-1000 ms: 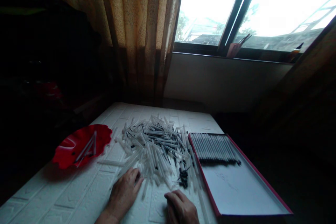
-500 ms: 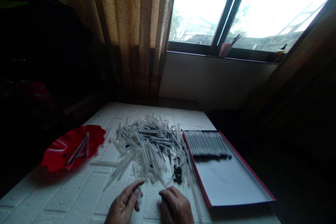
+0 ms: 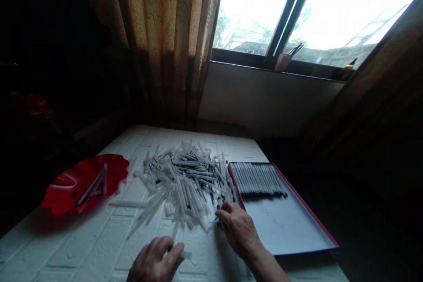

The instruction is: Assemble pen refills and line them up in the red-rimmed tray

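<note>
My left hand is closed near the table's front edge, with a short translucent plastic piece sticking out by the thumb. A clear tube shows just beyond its fingers; whether the hand holds that too I cannot tell. My right hand reaches over the small black parts, which it mostly covers. Its thumb and index finger are pinched together at a thin dark piece. Beyond both hands spreads a loose heap of clear pen barrels mixed with dark refills.
At the right stands a shallow red-edged box with a row of pens along its far end. A red wavy-rimmed dish with a few pens lies at the left. Behind are a curtain and a window.
My right hand has moved forward from the front edge to the small black parts. My left hand has turned palm down, its fingers curled. The view has shifted slightly.
</note>
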Demonstrator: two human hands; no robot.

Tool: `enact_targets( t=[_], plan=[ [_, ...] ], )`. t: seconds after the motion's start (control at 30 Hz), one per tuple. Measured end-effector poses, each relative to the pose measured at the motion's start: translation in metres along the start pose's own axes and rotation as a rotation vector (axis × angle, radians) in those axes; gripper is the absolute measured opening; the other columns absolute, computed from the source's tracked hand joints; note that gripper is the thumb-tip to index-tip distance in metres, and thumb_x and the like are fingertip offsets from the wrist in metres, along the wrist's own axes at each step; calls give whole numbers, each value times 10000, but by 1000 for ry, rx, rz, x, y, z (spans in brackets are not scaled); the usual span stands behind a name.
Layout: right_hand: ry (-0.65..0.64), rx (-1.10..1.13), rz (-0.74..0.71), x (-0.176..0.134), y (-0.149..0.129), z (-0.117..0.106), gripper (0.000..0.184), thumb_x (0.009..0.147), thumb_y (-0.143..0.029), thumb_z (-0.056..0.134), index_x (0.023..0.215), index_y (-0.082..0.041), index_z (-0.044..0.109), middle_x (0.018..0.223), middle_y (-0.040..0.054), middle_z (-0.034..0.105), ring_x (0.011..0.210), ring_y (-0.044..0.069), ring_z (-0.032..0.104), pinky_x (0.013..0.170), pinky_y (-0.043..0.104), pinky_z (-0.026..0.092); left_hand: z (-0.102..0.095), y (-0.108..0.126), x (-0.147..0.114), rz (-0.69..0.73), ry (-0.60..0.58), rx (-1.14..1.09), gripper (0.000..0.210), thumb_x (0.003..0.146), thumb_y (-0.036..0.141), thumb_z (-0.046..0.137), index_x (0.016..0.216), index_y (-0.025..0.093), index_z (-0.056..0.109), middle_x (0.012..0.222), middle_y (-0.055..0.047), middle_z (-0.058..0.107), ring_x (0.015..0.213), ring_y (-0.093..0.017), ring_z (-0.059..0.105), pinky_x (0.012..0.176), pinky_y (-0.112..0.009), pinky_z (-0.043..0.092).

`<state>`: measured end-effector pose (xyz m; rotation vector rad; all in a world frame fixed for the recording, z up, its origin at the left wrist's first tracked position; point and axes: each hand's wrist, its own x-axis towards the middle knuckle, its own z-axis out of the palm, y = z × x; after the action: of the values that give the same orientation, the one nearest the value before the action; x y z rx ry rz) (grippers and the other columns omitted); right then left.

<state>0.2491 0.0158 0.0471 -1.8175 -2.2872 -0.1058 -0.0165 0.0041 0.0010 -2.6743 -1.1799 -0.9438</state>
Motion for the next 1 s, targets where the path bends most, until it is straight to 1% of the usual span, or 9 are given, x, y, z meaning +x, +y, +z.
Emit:
enact_targets(
  t=[0.07,0.13,0.2,0.27,0.37,0.47,0.6,0.77,1.0],
  plan=[
    [-38,-43,-65,7,1,1,185,815,-91,644,718,-242,690,826,15,664,774,185,615,624,247,426,0,3,7,58,57,0,166,941,261,506,949,282,671,897,-36,718,838,-201,677,789,-297,516],
    [-53,-71,-123,12,4,4,207,814,-91,653,661,-229,673,807,14,660,755,181,600,603,252,408,2,4,11,101,89,-34,189,962,246,461,941,265,648,868,-28,721,809,-187,676,823,-308,506],
    [-38,-82,-176,15,6,5,209,811,-81,657,655,-221,665,814,14,661,741,177,589,593,259,396,5,2,10,107,98,-64,205,982,258,424,995,259,628,776,-13,712,710,-167,668,767,-286,516],
    [-8,-63,-219,16,6,3,195,813,-67,655,688,-217,656,840,10,664,754,174,585,617,266,394,7,0,7,87,90,-78,207,987,273,420,1066,263,612,763,-12,707,684,-164,663,714,-268,518],
    [18,-6,-235,9,-2,-11,144,832,-85,656,771,-214,632,832,1,658,751,172,577,655,280,389,9,-1,3,32,75,-92,208,980,265,450,1124,272,600,793,-17,704,705,-164,660,687,-253,510],
    [34,54,-257,-3,-17,-28,83,883,-154,619,831,-218,611,776,-5,639,717,175,560,660,298,366,8,0,4,10,101,-88,208,982,263,445,1118,256,603,774,-13,692,692,-162,649,680,-255,502],
    [77,85,-314,-14,-32,-42,135,927,-199,542,803,-224,590,747,-3,631,664,170,537,636,306,330,5,2,10,14,120,-80,217,990,267,422,1105,230,602,766,-13,690,678,-163,642,665,-255,491],
    [102,68,-337,-15,-36,-43,165,930,-206,533,774,-224,584,732,-2,637,640,162,537,621,303,314,1,5,11,33,128,-56,221,997,269,406,1085,219,602,762,-13,689,673,-166,636,669,-264,487],
    [73,3,-365,-12,-43,-43,142,873,-205,642,747,-238,586,733,-21,647,632,150,561,608,287,332,3,8,11,42,125,-29,261,1012,271,367,1051,226,621,742,-5,683,650,-156,631,634,-261,485]
  ],
)
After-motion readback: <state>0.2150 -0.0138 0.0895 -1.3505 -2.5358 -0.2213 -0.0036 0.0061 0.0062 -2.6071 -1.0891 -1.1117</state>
